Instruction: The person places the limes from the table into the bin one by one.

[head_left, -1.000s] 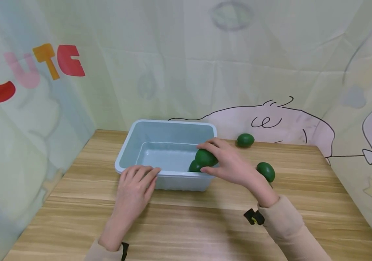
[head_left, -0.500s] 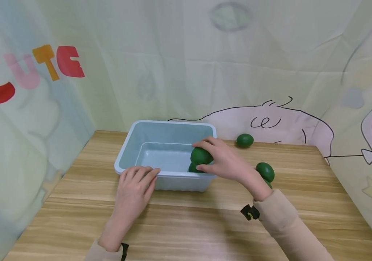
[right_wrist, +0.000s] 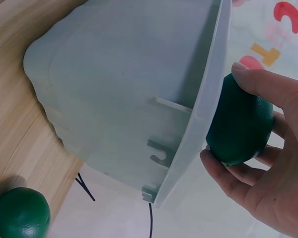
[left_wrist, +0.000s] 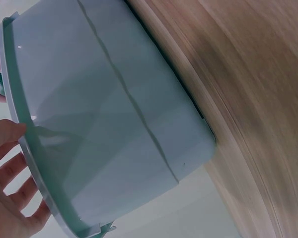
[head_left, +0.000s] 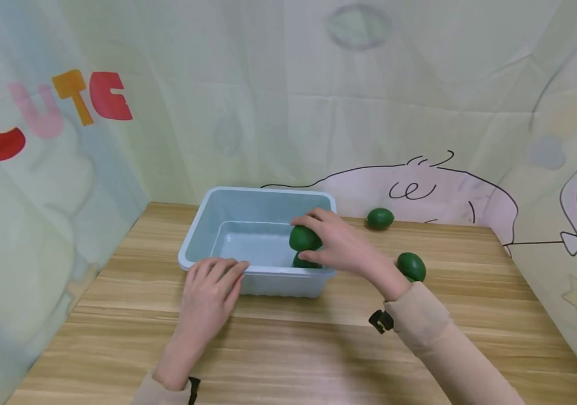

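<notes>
My right hand (head_left: 336,242) holds a dark green lime (head_left: 303,238) over the right part of a pale blue plastic bin (head_left: 268,194). Thumb and fingers wrap round the fruit in the right wrist view, where the lime (right_wrist: 241,121) appears beside the bin's rim. Under it, inside the bin, another lime (head_left: 304,261) shows, partly hidden by my thumb and the front rim. My left hand (head_left: 209,292) grips the bin's near rim towards the left corner. In the left wrist view, that hand's thumb (left_wrist: 12,131) lies at the rim, its other fingers beyond it.
On the wooden table (head_left: 288,360), a lime (head_left: 380,218) lies at the back edge right of the bin. Nearer, another lime (head_left: 412,266) sits by my right forearm, with a green thing partly hidden below it. A printed curtain (head_left: 268,112) stands behind.
My right hand has shifted left with the lime, further in over the bin. The lime below it is now more covered by the thumb. My left hand has stayed on the rim.
</notes>
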Tool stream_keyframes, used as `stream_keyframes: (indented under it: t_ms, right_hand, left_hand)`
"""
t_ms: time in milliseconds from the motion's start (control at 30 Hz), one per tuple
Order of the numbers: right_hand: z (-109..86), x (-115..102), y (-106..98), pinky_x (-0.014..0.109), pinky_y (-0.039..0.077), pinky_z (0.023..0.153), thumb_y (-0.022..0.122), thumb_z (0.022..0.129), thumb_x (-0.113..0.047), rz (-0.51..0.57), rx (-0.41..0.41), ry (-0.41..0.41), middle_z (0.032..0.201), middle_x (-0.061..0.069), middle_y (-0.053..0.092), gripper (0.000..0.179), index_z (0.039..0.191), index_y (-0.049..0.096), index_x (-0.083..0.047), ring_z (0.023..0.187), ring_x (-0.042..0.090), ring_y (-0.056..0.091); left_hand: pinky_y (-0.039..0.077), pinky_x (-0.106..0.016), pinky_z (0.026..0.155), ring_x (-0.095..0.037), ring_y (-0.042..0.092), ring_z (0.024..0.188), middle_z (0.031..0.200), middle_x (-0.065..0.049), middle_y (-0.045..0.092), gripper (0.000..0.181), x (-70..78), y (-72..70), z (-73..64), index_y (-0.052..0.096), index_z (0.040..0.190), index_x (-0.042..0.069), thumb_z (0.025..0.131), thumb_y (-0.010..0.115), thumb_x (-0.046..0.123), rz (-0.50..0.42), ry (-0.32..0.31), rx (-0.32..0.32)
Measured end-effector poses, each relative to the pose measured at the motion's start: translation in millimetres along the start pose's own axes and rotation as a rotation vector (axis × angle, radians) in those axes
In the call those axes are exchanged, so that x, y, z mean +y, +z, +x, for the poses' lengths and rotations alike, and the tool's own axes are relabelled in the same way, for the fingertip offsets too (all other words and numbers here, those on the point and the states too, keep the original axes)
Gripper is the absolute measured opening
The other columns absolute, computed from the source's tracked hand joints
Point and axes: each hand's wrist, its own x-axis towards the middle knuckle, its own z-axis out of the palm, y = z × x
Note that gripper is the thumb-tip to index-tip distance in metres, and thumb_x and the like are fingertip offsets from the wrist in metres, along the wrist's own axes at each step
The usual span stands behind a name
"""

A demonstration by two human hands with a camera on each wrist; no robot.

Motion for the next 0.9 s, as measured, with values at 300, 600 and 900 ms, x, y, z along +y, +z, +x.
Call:
stream_keyframes:
  t_ms: [300, 600, 900]
  right_hand:
    - [11.2, 0, -3, 0.037, 0.046, 0.091, 0.071, 0.077, -0.034, -0.019, -0.001, -0.042, 0.122, 0.002, 0.051, 0.055, 0.127, 0.052, -0.021, 0.11, 0.021, 0.05]
    - [22.3, 1, -2, 0.036, 0.048, 0.086, 0.07, 0.077, -0.034, -0.022, -0.031, -0.03, 0.123, 0.003, 0.05, 0.054, 0.126, 0.051, -0.022, 0.107, 0.022, 0.05]
    - [33.0, 1, 1, 0.037, 0.048, 0.084, 0.071, 0.077, -0.034, -0.017, -0.08, 0.024, 0.124, 0.004, 0.05, 0.055, 0.126, 0.051, -0.023, 0.104, 0.023, 0.051]
  left_hand:
    - [0.04, -0.043, 0.086, -0.026, 0.055, 0.091, 0.093, -0.005, 0.067, 0.025, -0.2, 0.6, 0.3, 0.069, 0.102, 0.015, 0.078, 0.066, 0.013, -0.007, 0.003, 0.013]
    - [0.04, -0.043, 0.086, -0.026, 0.055, 0.091, 0.093, -0.005, 0.067, 0.024, -0.7, 0.3, -0.1, 0.068, 0.102, 0.014, 0.079, 0.065, 0.014, -0.005, 0.005, 0.011]
    - [0.039, -0.042, 0.089, -0.025, 0.054, 0.094, 0.095, -0.004, 0.067, 0.024, 0.7, -2.4, -0.4, 0.068, 0.105, 0.016, 0.081, 0.065, 0.015, 0.006, -0.018, -0.035]
